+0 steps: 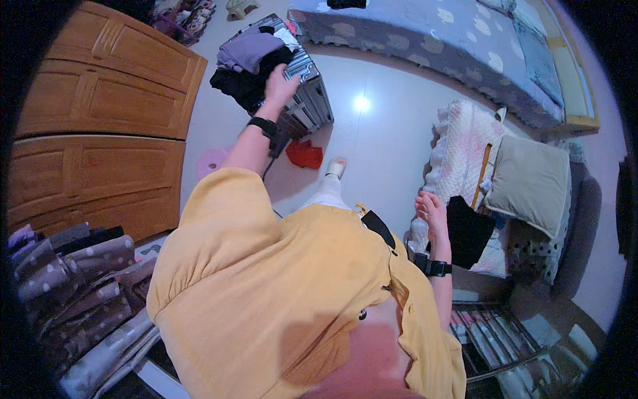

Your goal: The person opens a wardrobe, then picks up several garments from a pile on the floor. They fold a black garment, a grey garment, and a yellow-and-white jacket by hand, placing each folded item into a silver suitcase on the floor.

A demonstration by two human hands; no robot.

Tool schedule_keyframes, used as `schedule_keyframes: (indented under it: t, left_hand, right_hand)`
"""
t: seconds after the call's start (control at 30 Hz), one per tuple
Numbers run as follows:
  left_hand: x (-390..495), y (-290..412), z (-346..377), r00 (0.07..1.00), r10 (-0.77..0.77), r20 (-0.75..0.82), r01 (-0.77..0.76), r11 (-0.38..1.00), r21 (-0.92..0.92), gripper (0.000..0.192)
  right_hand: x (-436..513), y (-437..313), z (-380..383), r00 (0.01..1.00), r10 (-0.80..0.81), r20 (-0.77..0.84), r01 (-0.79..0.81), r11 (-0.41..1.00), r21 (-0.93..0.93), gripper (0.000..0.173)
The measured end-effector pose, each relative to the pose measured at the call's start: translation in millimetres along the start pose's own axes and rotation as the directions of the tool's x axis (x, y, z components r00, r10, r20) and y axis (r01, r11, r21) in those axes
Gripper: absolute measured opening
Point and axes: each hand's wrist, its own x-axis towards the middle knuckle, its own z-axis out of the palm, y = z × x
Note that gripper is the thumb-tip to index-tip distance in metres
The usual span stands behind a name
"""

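My left hand reaches over a silver ribbed hard-shell suitcase. Its thumb and fingers are spread, with the fingertips at the edge of a black garment; whether they press on the cloth cannot be told. A folded lilac garment lies on the same pile, and more black clothing hangs over the suitcase's left side. On the other side, my right hand hangs with loosely bent fingers and nothing in it. Nearest to it is a black cloth draped over a padded seat with a quilted cover.
A wooden cabinet stands at the left, above folded dotted fabric. Red cloth-like material and a pink disc lie on the floor near my foot. A bed runs along the top right; a beige cushion rests on the seat.
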Motion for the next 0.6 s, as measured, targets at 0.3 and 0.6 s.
schedule_keyframes:
  t: [0.3,0.6]
  left_hand:
    - [102.4,-45.2,-53.2,0.992,-0.124,-0.038,0.124,0.819,0.56,0.094]
    - [184.3,-88.6,-114.8,0.989,-0.144,0.03,0.125,0.931,0.344,0.049]
  right_hand:
    - [37.8,-71.7,74.2,0.995,0.043,0.091,-0.034,0.995,-0.099,0.036]
    - [68.5,-107.5,133.6,0.991,0.017,0.13,-0.002,0.993,-0.118,0.037]
